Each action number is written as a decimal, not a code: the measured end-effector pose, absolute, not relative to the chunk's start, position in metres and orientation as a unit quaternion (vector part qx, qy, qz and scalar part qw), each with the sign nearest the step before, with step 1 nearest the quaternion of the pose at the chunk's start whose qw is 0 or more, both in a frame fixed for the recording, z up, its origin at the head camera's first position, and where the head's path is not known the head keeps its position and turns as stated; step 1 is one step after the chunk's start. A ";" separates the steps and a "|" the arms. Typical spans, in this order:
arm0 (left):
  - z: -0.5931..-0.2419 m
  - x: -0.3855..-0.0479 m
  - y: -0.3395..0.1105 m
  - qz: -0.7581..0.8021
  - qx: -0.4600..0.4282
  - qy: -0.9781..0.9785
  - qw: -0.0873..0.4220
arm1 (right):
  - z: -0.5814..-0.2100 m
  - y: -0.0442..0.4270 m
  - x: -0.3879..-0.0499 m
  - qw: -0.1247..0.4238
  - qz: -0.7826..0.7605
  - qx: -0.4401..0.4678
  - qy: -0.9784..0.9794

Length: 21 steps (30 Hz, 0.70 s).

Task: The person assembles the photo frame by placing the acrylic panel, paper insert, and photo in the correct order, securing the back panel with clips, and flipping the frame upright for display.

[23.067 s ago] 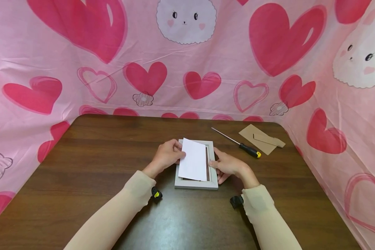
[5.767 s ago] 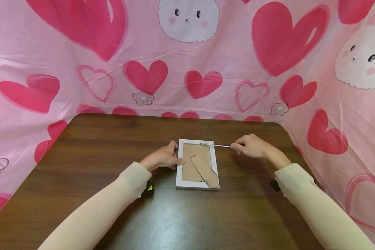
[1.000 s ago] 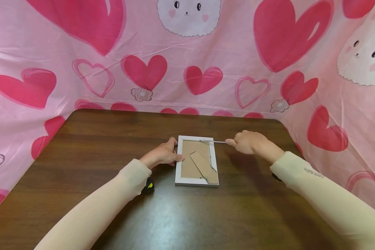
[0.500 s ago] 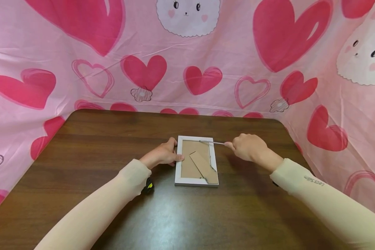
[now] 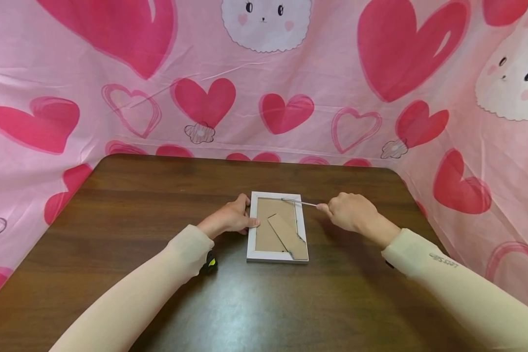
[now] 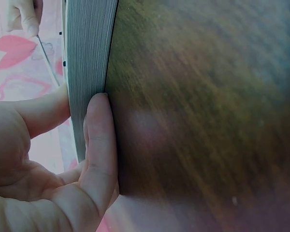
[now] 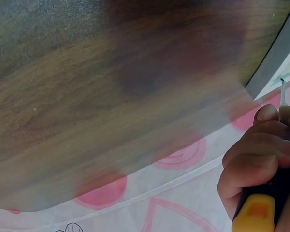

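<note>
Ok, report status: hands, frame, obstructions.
Left hand grips frame, back side up. Right hand holds screwdriver, tip at far edge of backing. Stand leg overlaps frame's near-right corner. Nothing seen blocking tip.

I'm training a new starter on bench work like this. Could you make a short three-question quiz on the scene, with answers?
1. True or false: the picture frame lies with its brown backing facing up.

2. Multiple choice: near which edge of the brown backing is the tip of the screwdriver, as the person sees it?
A) the left edge
B) the near edge
C) the far edge

3. Short answer: how does the left hand hold the picture frame?

Key:
1. True.
2. C.
3. By its left side, with the thumb on top of the border and a finger against the outer side.
</note>
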<state>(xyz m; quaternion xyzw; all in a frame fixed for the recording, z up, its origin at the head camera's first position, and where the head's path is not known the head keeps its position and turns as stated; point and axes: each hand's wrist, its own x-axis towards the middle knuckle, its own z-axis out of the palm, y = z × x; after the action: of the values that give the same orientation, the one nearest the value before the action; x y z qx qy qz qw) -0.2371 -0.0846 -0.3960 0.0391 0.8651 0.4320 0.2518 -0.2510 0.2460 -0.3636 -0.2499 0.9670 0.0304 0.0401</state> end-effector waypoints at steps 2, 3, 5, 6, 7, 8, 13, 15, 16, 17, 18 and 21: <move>-0.396 -0.237 -0.084 0.431 0.040 0.866 0.251 | -0.364 0.247 -0.250 0.037 0.028 -0.251 0.967; -0.396 -0.237 -0.084 0.430 0.039 0.866 0.251 | -0.365 0.247 -0.250 0.035 0.026 -0.252 0.967; -0.396 -0.237 -0.084 0.427 0.037 0.868 0.251 | -0.365 0.247 -0.249 0.029 0.024 -0.256 0.966; -0.396 -0.237 -0.084 0.426 0.037 0.869 0.251 | -0.365 0.247 -0.248 0.029 0.022 -0.257 0.966; -0.396 -0.237 -0.084 0.425 0.035 0.869 0.251 | -0.365 0.248 -0.248 0.030 0.021 -0.257 0.966; -0.395 -0.237 -0.084 0.425 0.035 0.869 0.251 | -0.365 0.248 -0.249 0.031 0.021 -0.257 0.966; -0.395 -0.238 -0.083 0.420 0.031 0.871 0.251 | -0.363 0.250 -0.258 0.120 -0.021 -0.230 0.966; -0.395 -0.238 -0.083 0.417 0.030 0.873 0.252 | -0.360 0.252 -0.265 0.182 -0.059 -0.207 0.959; -0.395 -0.238 -0.083 0.415 0.030 0.874 0.253 | -0.359 0.253 -0.268 0.209 -0.073 -0.199 0.955; -0.394 -0.237 -0.082 0.413 0.030 0.875 0.253 | -0.356 0.254 -0.272 0.232 -0.088 -0.192 0.950; -0.394 -0.237 -0.082 0.413 0.031 0.875 0.252 | -0.354 0.254 -0.275 0.249 -0.098 -0.191 0.945; -0.394 -0.237 -0.082 0.414 0.034 0.875 0.249 | -0.345 0.254 -0.284 0.281 -0.100 -0.195 0.934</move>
<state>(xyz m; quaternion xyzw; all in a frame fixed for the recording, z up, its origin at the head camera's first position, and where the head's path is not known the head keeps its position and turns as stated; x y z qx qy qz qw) -0.2365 -0.0824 -0.3944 0.0339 0.8748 0.4142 0.2491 -0.2837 0.2540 -0.3453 -0.1949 0.9344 -0.0999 0.2809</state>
